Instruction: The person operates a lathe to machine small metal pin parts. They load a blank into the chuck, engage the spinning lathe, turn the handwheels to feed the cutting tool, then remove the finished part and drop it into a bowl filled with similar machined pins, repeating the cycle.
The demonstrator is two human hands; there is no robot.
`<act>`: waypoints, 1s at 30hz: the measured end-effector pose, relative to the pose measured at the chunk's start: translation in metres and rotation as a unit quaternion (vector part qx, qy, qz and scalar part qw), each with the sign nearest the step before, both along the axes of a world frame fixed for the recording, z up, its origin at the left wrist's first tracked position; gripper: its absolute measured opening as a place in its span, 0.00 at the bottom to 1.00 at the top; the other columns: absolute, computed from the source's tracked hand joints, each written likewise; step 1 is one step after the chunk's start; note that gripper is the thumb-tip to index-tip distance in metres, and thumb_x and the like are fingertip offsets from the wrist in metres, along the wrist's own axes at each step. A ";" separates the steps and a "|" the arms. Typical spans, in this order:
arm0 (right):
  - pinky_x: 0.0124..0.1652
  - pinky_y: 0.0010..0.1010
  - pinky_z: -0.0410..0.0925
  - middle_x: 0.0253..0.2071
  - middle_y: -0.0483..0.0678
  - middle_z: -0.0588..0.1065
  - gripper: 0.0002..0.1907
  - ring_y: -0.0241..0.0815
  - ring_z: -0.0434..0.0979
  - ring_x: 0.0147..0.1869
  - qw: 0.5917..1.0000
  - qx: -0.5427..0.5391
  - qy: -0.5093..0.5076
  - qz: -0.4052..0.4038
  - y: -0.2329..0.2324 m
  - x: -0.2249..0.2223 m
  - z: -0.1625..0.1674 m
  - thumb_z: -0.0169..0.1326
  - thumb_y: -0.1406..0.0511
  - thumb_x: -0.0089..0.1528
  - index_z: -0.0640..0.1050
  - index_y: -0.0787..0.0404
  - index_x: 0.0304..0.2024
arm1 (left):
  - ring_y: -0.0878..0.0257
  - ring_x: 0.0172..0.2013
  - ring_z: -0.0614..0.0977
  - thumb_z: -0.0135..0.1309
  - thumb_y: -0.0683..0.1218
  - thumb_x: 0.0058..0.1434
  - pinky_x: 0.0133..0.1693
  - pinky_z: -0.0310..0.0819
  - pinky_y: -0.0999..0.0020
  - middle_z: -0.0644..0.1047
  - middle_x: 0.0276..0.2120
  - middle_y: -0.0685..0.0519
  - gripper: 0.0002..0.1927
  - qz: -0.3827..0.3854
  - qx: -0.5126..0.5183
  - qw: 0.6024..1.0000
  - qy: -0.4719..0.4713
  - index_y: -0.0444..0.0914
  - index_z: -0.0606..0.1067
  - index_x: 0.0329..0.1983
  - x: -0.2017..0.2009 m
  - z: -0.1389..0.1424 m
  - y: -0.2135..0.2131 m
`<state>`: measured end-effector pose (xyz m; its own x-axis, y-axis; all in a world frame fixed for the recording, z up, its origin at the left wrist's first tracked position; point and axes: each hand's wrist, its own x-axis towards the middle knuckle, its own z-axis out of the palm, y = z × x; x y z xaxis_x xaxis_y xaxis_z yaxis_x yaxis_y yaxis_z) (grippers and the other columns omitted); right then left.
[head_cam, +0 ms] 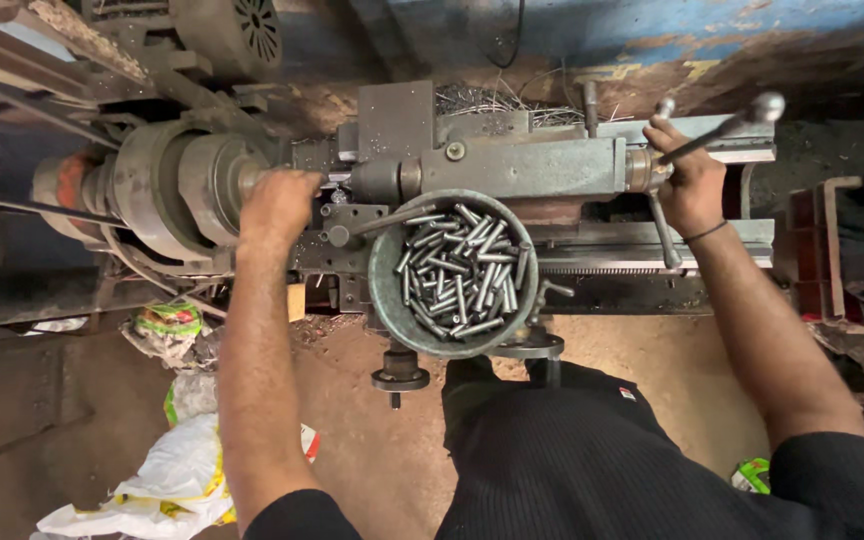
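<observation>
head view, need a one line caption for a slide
Left hand at a lathe's chuck, right hand on a lever handle, round bowl of metal pins between.

A grimy metalworking workshop: a worn grey lathe [492, 170] (belt-driven, with a motor [227, 30] above) fills the view, metal shavings [497, 103] piled behind it, a round pan [387, 290] of steel pins [462, 270] resting on top, dirt floor [372, 440] below.

A grey, grimy lathe [512, 165] stretches crosswise — its long ball-ended lever [722, 128] angled up at the right end.
</observation>
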<state>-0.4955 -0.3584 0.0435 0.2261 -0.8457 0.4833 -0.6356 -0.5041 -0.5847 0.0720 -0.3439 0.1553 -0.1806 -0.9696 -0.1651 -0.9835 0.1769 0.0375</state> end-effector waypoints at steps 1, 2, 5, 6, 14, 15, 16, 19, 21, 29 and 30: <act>0.57 0.41 0.73 0.59 0.61 0.76 0.30 0.62 0.78 0.60 0.999 0.029 0.037 -0.004 0.003 -0.005 -0.002 0.51 0.78 0.54 0.79 0.62 0.60 | 0.42 0.48 0.80 0.46 0.42 0.64 0.49 0.74 0.47 0.81 0.45 0.43 0.14 0.005 0.006 1.000 -0.012 0.42 0.81 0.45 -0.001 0.001 0.000; 0.53 0.42 0.72 0.53 0.61 0.76 0.25 0.62 0.79 0.54 0.995 0.060 0.074 -0.008 0.009 -0.012 -0.004 0.55 0.76 0.56 0.80 0.62 0.57 | 0.42 0.48 0.80 0.46 0.42 0.65 0.49 0.74 0.47 0.81 0.45 0.44 0.13 0.009 0.014 1.000 -0.023 0.42 0.81 0.45 -0.002 0.001 0.002; 0.42 0.36 0.71 0.46 0.58 0.79 0.18 0.52 0.79 0.36 0.965 0.198 0.109 0.130 0.028 -0.052 -0.002 0.47 0.71 0.62 0.80 0.65 0.53 | 0.43 0.47 0.81 0.45 0.41 0.64 0.49 0.75 0.47 0.81 0.44 0.43 0.15 -0.002 0.003 1.000 0.015 0.43 0.82 0.47 -0.001 -0.002 0.003; 0.36 0.30 0.66 0.34 0.53 0.76 0.09 0.46 0.73 0.30 0.934 0.216 -0.171 0.229 0.042 -0.067 -0.001 0.55 0.67 0.58 0.78 0.61 0.41 | 0.43 0.48 0.81 0.45 0.42 0.65 0.49 0.74 0.47 0.81 0.45 0.43 0.15 0.000 0.006 1.000 0.012 0.43 0.81 0.48 -0.001 -0.003 0.002; 0.34 0.28 0.66 0.28 0.51 0.74 0.25 0.43 0.71 0.30 0.870 0.105 -0.470 -0.102 0.115 -0.051 0.000 0.51 0.50 0.71 0.78 0.67 0.39 | 0.43 0.59 0.75 0.51 0.38 0.60 0.58 0.68 0.52 0.78 0.56 0.40 0.22 -0.033 -0.170 0.979 0.104 0.34 0.78 0.58 -0.008 0.005 0.031; 0.34 0.27 0.66 0.29 0.49 0.73 0.25 0.42 0.72 0.31 0.897 0.070 -0.415 -0.133 0.117 -0.035 0.006 0.51 0.50 0.70 0.79 0.68 0.42 | 0.42 0.58 0.75 0.54 0.39 0.62 0.59 0.69 0.51 0.78 0.56 0.39 0.21 -0.007 -0.204 0.971 0.128 0.34 0.78 0.59 -0.009 0.005 0.045; 0.37 0.27 0.67 0.35 0.49 0.73 0.24 0.42 0.72 0.35 0.903 0.011 -0.415 -0.112 0.115 -0.021 0.016 0.53 0.51 0.70 0.76 0.67 0.49 | 0.42 0.57 0.76 0.56 0.40 0.63 0.59 0.69 0.51 0.78 0.55 0.38 0.20 0.018 -0.235 0.960 0.152 0.34 0.78 0.59 -0.009 0.002 0.062; 0.46 0.33 0.67 0.53 0.49 0.70 0.27 0.44 0.72 0.48 0.911 -0.151 -0.380 -0.058 0.077 0.009 0.055 0.57 0.56 0.72 0.67 0.61 0.67 | 0.46 0.58 0.80 0.59 0.42 0.68 0.61 0.73 0.55 0.79 0.56 0.39 0.17 0.118 -0.305 0.909 0.257 0.34 0.77 0.58 -0.010 -0.024 0.128; 0.49 0.36 0.68 0.56 0.52 0.71 0.26 0.46 0.73 0.53 0.923 -0.193 -0.325 -0.073 0.030 0.014 0.082 0.56 0.61 0.75 0.63 0.62 0.71 | 0.55 0.47 0.84 0.61 0.43 0.65 0.52 0.77 0.60 0.82 0.46 0.45 0.16 0.281 -0.276 0.860 0.325 0.33 0.79 0.54 -0.015 -0.059 0.177; 0.45 0.27 0.70 0.45 0.54 0.78 0.10 0.39 0.76 0.44 0.980 -0.073 -0.158 -0.094 -0.004 0.010 0.119 0.60 0.70 0.76 0.78 0.74 0.54 | 0.71 0.10 0.63 0.52 0.69 0.63 0.26 0.83 0.36 0.61 0.12 0.64 0.21 0.603 0.204 0.304 0.709 0.50 0.74 0.31 -0.069 -0.183 0.318; 0.43 0.26 0.70 0.42 0.54 0.79 0.09 0.38 0.76 0.43 0.981 -0.089 -0.145 -0.097 -0.005 0.009 0.119 0.60 0.70 0.75 0.79 0.74 0.51 | 0.70 0.11 0.65 0.52 0.68 0.63 0.23 0.76 0.46 0.64 0.14 0.62 0.21 0.593 0.214 0.325 0.705 0.48 0.74 0.33 -0.070 -0.188 0.316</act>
